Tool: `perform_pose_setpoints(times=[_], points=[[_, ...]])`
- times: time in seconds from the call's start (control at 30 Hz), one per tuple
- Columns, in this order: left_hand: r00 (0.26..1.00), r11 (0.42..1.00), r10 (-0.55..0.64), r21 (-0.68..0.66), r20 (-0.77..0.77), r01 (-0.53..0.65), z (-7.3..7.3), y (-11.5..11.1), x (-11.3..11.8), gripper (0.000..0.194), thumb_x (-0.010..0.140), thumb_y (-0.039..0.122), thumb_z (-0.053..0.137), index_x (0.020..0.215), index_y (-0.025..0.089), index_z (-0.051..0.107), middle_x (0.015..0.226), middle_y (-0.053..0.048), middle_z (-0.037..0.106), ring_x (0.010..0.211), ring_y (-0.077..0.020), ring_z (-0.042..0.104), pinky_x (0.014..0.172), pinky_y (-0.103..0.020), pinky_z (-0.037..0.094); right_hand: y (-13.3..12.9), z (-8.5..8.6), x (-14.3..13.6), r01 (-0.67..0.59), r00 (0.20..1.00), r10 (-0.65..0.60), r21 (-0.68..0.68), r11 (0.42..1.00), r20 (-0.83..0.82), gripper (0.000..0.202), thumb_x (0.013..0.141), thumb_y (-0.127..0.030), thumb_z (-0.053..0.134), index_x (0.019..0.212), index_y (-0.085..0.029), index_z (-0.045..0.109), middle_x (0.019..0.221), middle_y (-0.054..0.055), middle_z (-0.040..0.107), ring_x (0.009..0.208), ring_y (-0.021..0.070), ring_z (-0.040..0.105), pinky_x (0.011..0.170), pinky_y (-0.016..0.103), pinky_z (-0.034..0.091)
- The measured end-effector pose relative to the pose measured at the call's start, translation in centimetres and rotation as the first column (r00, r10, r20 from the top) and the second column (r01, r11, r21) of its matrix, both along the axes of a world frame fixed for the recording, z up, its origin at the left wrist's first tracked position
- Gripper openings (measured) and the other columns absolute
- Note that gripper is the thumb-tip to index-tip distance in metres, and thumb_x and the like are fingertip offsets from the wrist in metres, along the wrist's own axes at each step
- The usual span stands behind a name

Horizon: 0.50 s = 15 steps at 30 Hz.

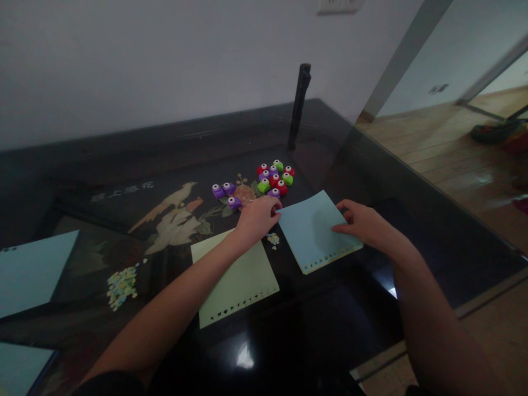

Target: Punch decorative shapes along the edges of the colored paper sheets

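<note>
A stack of blue paper [315, 231] with punched shapes along its near edge lies on the dark glass table. My left hand [259, 217] pinches its far left corner, fingers closed. At its right edge, my right hand [357, 220] has thumb and forefinger closed on the paper. Under my left forearm lies a pale green sheet [243, 275], also punched along its near edge. Small paper cutouts [273, 239] sit between the two papers. Beyond my left hand is a cluster of red, green and purple craft punches [275, 179].
Several purple punches [226, 190] stand left of the cluster. A pile of paper cutouts [122, 286] and blue sheets [33, 272] lie at the left. A black post [301, 93] rises at the table's far edge by the wall.
</note>
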<state>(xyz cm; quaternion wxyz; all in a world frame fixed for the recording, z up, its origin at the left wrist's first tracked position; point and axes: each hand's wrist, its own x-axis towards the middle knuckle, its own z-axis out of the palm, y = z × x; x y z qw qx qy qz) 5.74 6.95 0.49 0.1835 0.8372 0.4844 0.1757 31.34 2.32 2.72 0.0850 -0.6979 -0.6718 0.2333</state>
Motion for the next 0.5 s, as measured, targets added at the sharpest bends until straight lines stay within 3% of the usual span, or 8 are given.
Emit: perform_pose_setpoints(times=[0.17,0.33,0.4,0.5], points=[[1.000,1.000,0.000,0.023,-0.008,0.001,0.19,-0.13,0.00,0.012,0.077,0.018,0.057,0.087,0.020,0.063,0.095,-0.004,0.063,0.074,-0.0171,0.059,0.061,-0.028,0.043,-0.24,-0.26,0.03,-0.002,0.996,0.000,0.020,1.000,0.087,0.031,0.069,-0.027,0.067,0.097,-0.022,0.054,0.068,0.000,0.061,0.062,0.0184,0.059,0.054,0.027,0.039],[0.999,0.999,0.003,0.046,-0.041,-0.002,0.35,-0.30,0.06,0.009,0.077,0.019,0.058,0.086,0.020,0.059,0.094,-0.004,0.062,0.076,-0.0188,0.059,0.058,-0.027,0.043,-0.38,-0.61,0.18,-0.044,0.984,0.013,0.177,0.983,0.176,0.048,0.065,-0.028,0.069,0.110,-0.024,0.052,0.081,0.003,0.060,0.072,0.0211,0.059,0.057,0.028,0.040],[0.997,0.998,-0.001,0.062,-0.072,0.005,0.35,-0.44,0.14,0.008,0.079,0.018,0.056,0.085,0.020,0.059,0.093,-0.004,0.062,0.076,-0.0192,0.060,0.058,-0.027,0.043,-0.37,-0.69,0.11,-0.096,0.976,0.049,0.218,0.971,0.212,0.041,0.065,-0.026,0.068,0.104,-0.022,0.055,0.086,0.005,0.058,0.077,0.0221,0.058,0.061,0.030,0.042],[0.992,0.995,-0.033,0.086,-0.124,0.044,0.41,-0.54,0.25,0.010,0.081,0.017,0.051,0.085,0.020,0.060,0.090,-0.005,0.062,0.078,-0.0206,0.060,0.060,-0.028,0.044,-0.34,-0.69,-0.12,-0.214,0.963,0.179,0.170,0.962,0.202,0.019,0.072,-0.021,0.060,0.090,-0.021,0.057,0.083,0.005,0.057,0.076,0.0204,0.057,0.065,0.031,0.043]])
